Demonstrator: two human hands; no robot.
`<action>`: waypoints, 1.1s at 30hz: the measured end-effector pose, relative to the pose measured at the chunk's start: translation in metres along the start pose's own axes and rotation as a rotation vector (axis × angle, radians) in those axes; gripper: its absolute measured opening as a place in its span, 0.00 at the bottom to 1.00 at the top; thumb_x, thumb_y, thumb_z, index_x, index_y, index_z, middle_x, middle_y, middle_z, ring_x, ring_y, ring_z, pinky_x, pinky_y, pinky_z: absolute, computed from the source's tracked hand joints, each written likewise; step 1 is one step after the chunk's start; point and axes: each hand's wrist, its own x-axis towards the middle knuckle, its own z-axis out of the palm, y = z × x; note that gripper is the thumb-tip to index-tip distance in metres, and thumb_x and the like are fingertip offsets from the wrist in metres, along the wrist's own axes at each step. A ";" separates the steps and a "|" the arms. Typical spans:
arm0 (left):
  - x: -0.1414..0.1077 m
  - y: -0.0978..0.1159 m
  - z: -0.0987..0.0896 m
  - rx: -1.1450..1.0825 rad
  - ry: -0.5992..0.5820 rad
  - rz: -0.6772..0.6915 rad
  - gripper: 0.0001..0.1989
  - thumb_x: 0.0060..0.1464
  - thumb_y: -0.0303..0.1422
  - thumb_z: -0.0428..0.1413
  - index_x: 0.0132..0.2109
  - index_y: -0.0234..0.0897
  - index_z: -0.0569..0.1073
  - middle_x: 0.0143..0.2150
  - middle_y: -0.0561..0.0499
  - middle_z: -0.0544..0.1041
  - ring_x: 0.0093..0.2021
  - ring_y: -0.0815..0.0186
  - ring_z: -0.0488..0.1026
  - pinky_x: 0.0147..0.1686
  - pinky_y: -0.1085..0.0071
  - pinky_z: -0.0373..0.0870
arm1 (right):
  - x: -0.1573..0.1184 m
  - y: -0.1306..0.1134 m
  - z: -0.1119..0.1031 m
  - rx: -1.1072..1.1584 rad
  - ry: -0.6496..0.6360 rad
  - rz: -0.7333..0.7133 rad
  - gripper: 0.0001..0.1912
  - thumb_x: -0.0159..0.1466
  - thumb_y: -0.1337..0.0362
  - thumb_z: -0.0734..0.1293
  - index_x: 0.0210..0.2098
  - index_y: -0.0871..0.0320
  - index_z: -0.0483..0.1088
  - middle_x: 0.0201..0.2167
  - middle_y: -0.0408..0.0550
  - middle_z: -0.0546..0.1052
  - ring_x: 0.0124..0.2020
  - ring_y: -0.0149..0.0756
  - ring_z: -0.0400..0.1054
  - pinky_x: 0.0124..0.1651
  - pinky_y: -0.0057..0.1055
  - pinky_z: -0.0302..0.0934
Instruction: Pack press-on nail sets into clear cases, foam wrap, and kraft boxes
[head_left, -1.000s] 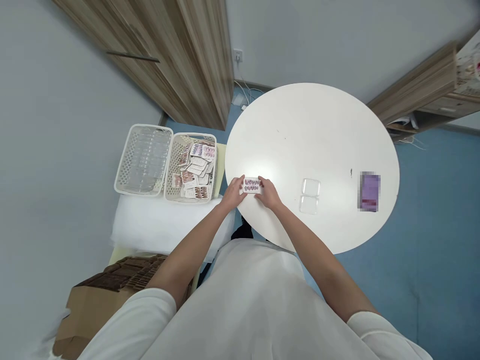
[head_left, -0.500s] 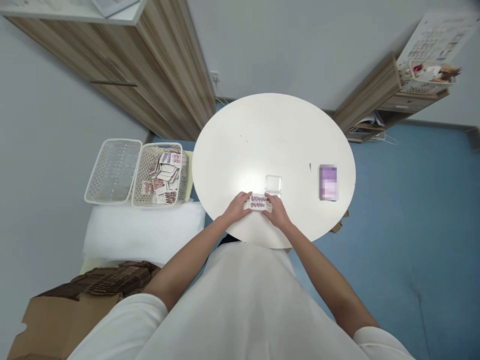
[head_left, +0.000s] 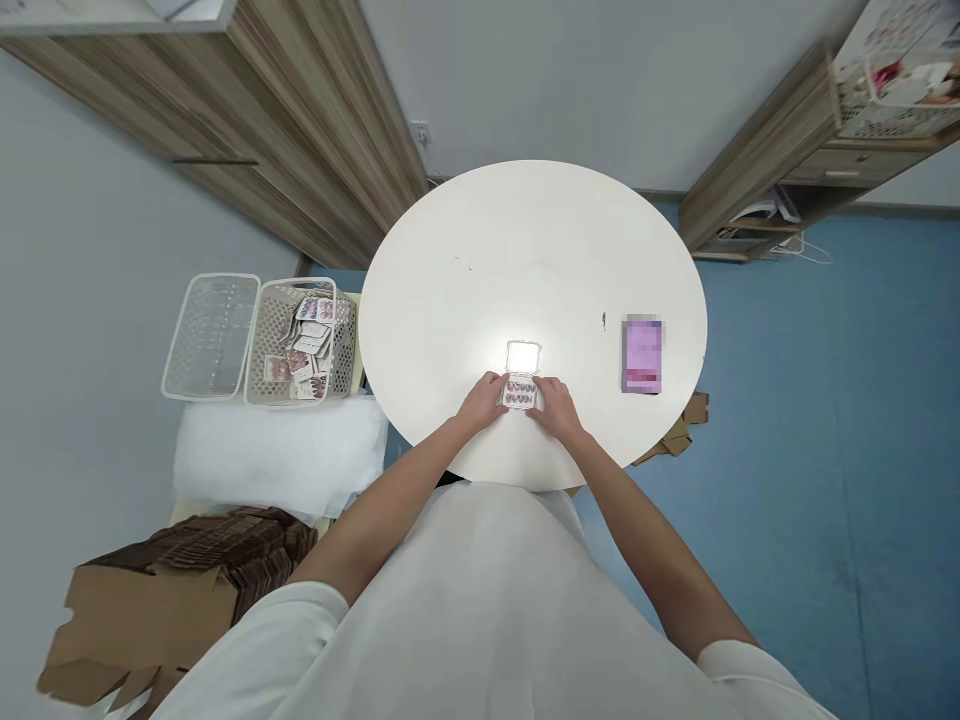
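Near the front of the white round table point(head_left: 480, 220), a small clear plastic case point(head_left: 523, 357) lies with its lid flipped back, away from me. A card of press-on nails point(head_left: 520, 393), two rows of purplish-pink tips, lies in its lower half. My left hand point(head_left: 481, 402) grips the left side of the case, thumb at the front and fingers behind. On the opposite side, my right hand point(head_left: 557, 406) grips the right edge the same way. My fingertips cover the case's side edges.
A purple box or booklet point(head_left: 643, 355), its surface pixelated, lies at the table's right. To the left, a white basket point(head_left: 341, 335) holds nail cards beside a basket of clear cases point(head_left: 214, 335). Flattened cardboard point(head_left: 150, 610) is stacked at lower left.
The nail card, held left of the open case before, now lies in the case's lower half. My hands have drawn around the case's two sides. The camera view has shifted slightly.
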 end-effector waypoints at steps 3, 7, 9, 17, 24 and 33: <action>0.000 0.000 0.002 0.000 -0.016 -0.025 0.32 0.43 0.27 0.57 0.56 0.41 0.58 0.44 0.48 0.63 0.44 0.60 0.64 0.41 0.66 0.65 | 0.002 0.002 0.002 -0.025 -0.007 -0.023 0.32 0.51 0.65 0.67 0.54 0.55 0.56 0.47 0.51 0.63 0.48 0.45 0.57 0.47 0.40 0.57; -0.001 0.001 0.005 0.008 -0.020 -0.036 0.32 0.44 0.26 0.56 0.57 0.42 0.56 0.44 0.48 0.63 0.45 0.60 0.64 0.41 0.66 0.65 | 0.002 0.004 0.003 -0.026 -0.001 -0.038 0.32 0.51 0.65 0.67 0.54 0.55 0.56 0.47 0.51 0.63 0.48 0.46 0.57 0.46 0.41 0.57; -0.001 0.002 0.006 -0.008 -0.015 -0.030 0.32 0.44 0.25 0.55 0.57 0.42 0.56 0.45 0.47 0.64 0.45 0.60 0.64 0.41 0.66 0.64 | 0.002 0.004 0.003 -0.020 0.001 -0.043 0.32 0.51 0.65 0.67 0.54 0.55 0.56 0.48 0.51 0.63 0.48 0.46 0.57 0.46 0.41 0.57; -0.004 0.005 0.008 -0.081 0.027 -0.074 0.36 0.43 0.24 0.56 0.59 0.40 0.54 0.47 0.45 0.64 0.48 0.58 0.63 0.43 0.65 0.63 | -0.002 0.002 0.001 0.080 -0.001 -0.017 0.34 0.49 0.66 0.67 0.55 0.55 0.56 0.49 0.52 0.63 0.51 0.47 0.56 0.49 0.44 0.56; -0.017 0.002 0.018 -0.382 0.146 -0.326 0.30 0.45 0.30 0.57 0.57 0.36 0.60 0.44 0.45 0.68 0.40 0.65 0.67 0.43 0.67 0.64 | -0.007 -0.004 -0.004 0.611 0.006 0.291 0.35 0.50 0.64 0.65 0.57 0.53 0.52 0.52 0.50 0.63 0.46 0.38 0.62 0.46 0.37 0.61; -0.025 0.002 0.017 -0.796 0.216 -0.457 0.15 0.46 0.28 0.55 0.44 0.35 0.72 0.32 0.50 0.72 0.32 0.69 0.67 0.39 0.68 0.65 | -0.004 -0.021 0.002 0.839 -0.029 0.417 0.32 0.46 0.66 0.67 0.52 0.58 0.61 0.44 0.50 0.68 0.36 0.32 0.66 0.38 0.30 0.64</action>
